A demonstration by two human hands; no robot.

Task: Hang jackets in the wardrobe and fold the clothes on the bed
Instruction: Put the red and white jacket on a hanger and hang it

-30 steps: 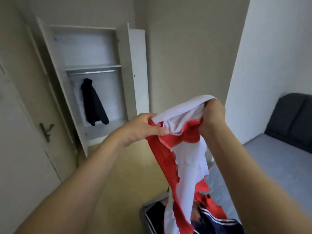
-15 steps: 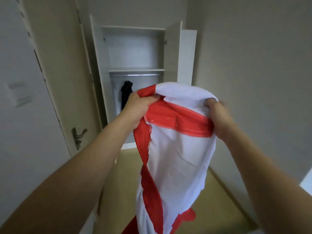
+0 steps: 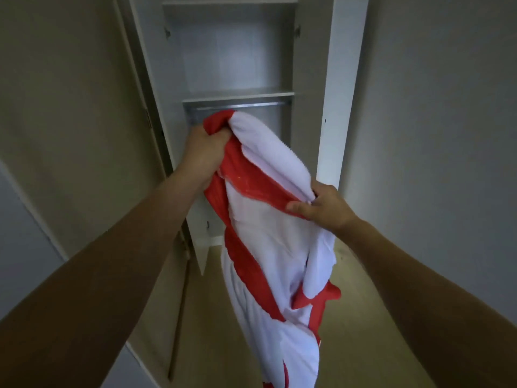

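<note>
A red and white jacket (image 3: 268, 236) hangs from both my hands right in front of the open white wardrobe (image 3: 237, 63). My left hand (image 3: 204, 154) is closed on the jacket's red upper edge, just below the metal hanging rail (image 3: 246, 105). My right hand (image 3: 321, 205) grips the collar area lower and to the right. The rest of the jacket drops toward the floor. The dark jacket inside the wardrobe is hidden behind the one I hold.
The wardrobe's right door (image 3: 342, 88) stands open, edge toward me. Its left door (image 3: 145, 88) is open against the beige wall. A shelf (image 3: 237, 93) sits above the rail. Light wood floor (image 3: 361, 298) lies below.
I have come close to the wardrobe, which now fills the view. My left hand rose toward the rail with the jacket and my right hand dropped lower. The dark jacket is no longer visible.
</note>
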